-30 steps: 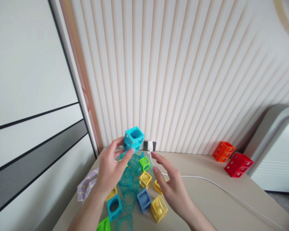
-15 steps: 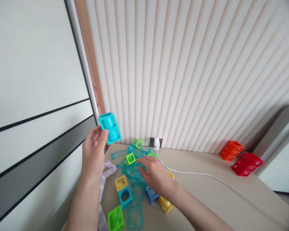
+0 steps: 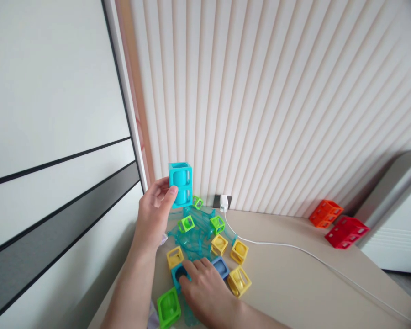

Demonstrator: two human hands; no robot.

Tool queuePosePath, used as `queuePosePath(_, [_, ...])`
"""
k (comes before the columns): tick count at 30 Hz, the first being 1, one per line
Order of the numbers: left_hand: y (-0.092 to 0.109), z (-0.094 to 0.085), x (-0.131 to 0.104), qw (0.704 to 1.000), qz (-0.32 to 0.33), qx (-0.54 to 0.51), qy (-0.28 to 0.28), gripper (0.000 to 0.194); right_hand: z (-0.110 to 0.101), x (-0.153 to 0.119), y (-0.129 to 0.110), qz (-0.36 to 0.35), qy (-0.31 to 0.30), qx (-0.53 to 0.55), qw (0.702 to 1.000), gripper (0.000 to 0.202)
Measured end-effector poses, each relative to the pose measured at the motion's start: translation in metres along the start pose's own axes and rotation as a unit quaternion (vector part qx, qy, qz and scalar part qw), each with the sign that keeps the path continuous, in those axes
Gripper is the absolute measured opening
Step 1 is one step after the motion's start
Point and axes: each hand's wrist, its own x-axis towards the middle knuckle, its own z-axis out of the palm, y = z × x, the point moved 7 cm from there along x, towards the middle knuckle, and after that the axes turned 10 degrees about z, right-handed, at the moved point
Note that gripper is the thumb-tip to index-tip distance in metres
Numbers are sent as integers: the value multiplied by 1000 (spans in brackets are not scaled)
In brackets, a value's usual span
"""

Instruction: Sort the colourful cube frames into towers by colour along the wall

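Note:
My left hand (image 3: 155, 219) holds a tall turquoise block (image 3: 180, 184) up in the air, in front of the ribbed wall. My right hand (image 3: 204, 288) rests low on the table, fingers closing on a teal cube (image 3: 178, 274) next to a blue cube (image 3: 221, 266). Around it lie yellow cubes (image 3: 239, 252), green cubes (image 3: 186, 224) and a heap of clear turquoise track pieces (image 3: 192, 237). A bright green cube (image 3: 169, 308) sits just left of my right wrist.
A white charger (image 3: 223, 202) is plugged into the wall socket, and its cable (image 3: 304, 256) runs right across the beige table (image 3: 294, 292). An orange block (image 3: 323, 214) and a red block (image 3: 345, 231) stand at the far right by a white cabinet (image 3: 393, 237).
My left hand has swung the turquoise block back right and turned it upright. My right hand has pulled back from the track heap toward me, onto the teal cube.

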Motion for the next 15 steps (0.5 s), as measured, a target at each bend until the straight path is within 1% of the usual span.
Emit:
queuePosePath(3, [2, 8, -4, 1000, -4, 0, -19, 43, 1, -1, 2, -8, -10, 5, 1000, 13])
queuePosePath(7, [1, 12, -5, 1000, 3, 2, -28, 42, 3, -3, 11, 18, -21, 48, 998, 11])
queuePosePath(10, [-1, 15, -6, 999, 1, 6, -31, 44, 0, -7, 23, 67, -27, 123, 990, 12])
queuePosePath(15, [-1, 22, -8, 999, -2, 9, -48, 43, 1, -14, 40, 159, -68, 250, 953, 17])
